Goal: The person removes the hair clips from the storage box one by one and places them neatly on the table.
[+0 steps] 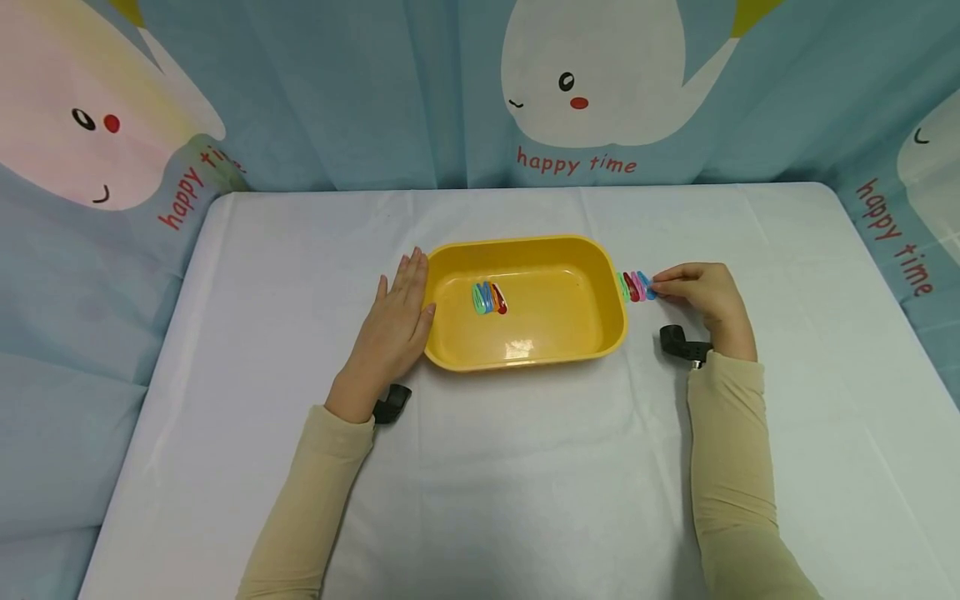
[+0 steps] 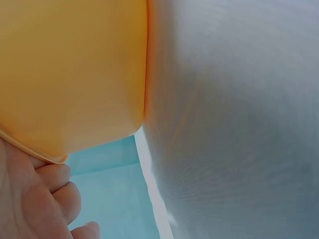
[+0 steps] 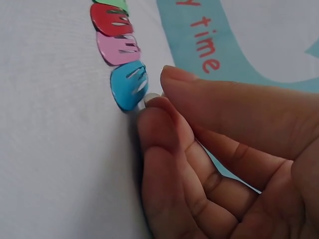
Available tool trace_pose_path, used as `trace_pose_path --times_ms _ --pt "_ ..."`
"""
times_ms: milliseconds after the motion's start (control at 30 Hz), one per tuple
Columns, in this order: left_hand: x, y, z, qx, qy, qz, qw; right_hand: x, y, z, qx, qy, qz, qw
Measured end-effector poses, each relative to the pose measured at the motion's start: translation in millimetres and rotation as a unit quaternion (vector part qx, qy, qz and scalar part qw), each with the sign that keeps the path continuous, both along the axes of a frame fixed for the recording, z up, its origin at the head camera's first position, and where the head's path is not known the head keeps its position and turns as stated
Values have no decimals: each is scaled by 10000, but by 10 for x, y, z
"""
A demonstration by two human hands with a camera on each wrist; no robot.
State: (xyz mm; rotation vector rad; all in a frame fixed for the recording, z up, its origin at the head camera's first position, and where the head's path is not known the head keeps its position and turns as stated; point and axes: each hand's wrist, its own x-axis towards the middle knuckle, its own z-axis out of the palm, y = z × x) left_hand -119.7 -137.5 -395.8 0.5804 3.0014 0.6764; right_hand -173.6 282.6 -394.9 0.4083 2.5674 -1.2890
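A row of hair snap clips lies on the white table against the right end of a yellow tray (image 1: pixel 555 360): green, red (image 3: pixel 107 20), pink (image 3: pixel 113 48) and blue (image 3: pixel 127 87). My right hand (image 1: pixel 708 296) is at the outer end of this row, thumb and fingertips right at the edge of the blue clip, a small gap between them. My left hand (image 1: pixel 397 321) lies along the tray's left end, fingers straight and touching its rim. Inside the tray, left of its middle, sits another small group of colourful clips (image 1: pixel 490 298).
A white cloth covers the table (image 1: pixel 510 467). Blue curtains (image 1: pixel 337 100) with cartoon whales hang behind it and at both sides. A black wrist camera (image 1: pixel 682 343) juts out beside the right wrist, another black camera (image 1: pixel 392 404) beside the left.
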Motion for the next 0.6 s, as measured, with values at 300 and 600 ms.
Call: trace_pose_path --times_ms 300,600 --pt "-8 0 -5 -32 -19 9 10000 5 50 12 -535 25 -45 9986" --pt "-9 2 -8 -58 -28 39 10000 13 45 39 -1705 224 -176 9849"
